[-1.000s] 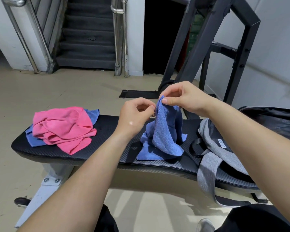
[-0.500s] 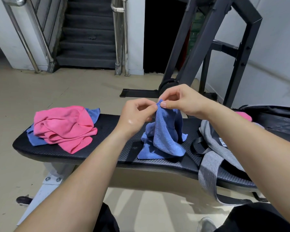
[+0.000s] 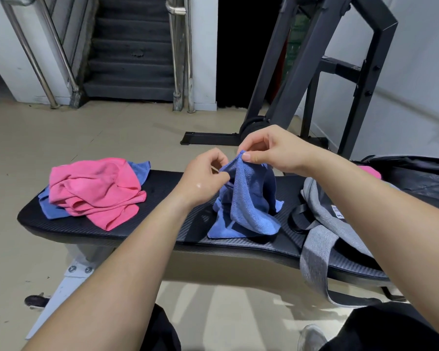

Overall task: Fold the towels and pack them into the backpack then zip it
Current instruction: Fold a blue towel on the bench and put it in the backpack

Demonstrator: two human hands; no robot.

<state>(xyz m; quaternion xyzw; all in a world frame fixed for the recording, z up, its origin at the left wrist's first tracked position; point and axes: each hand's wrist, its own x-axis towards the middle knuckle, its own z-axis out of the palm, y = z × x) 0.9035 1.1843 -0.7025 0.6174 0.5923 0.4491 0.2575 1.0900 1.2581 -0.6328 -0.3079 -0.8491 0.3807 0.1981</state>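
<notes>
A blue towel (image 3: 249,206) hangs bunched over the middle of the black bench (image 3: 107,225). My right hand (image 3: 271,149) pinches its top corner between thumb and fingers. Just left of it, my left hand (image 3: 204,177) pinches the towel's upper edge. The towel's lower end rests on the bench pad. At the bench's left end lies a crumpled pink towel (image 3: 94,192) on top of another blue towel (image 3: 52,207). The grey backpack (image 3: 325,224) lies at the right end, partly behind my right forearm, with a bit of pink cloth (image 3: 370,172) showing inside.
A black metal rack frame (image 3: 312,79) stands behind the bench on the right. Stairs with steel handrails (image 3: 180,54) rise at the back. A grey backpack strap (image 3: 314,264) hangs over the bench's front edge. My knees and a shoe are at the bottom.
Both hands have stayed at the blue towel's top; my left fingers have closed onto its edge beside my right hand. The view has shifted slightly.
</notes>
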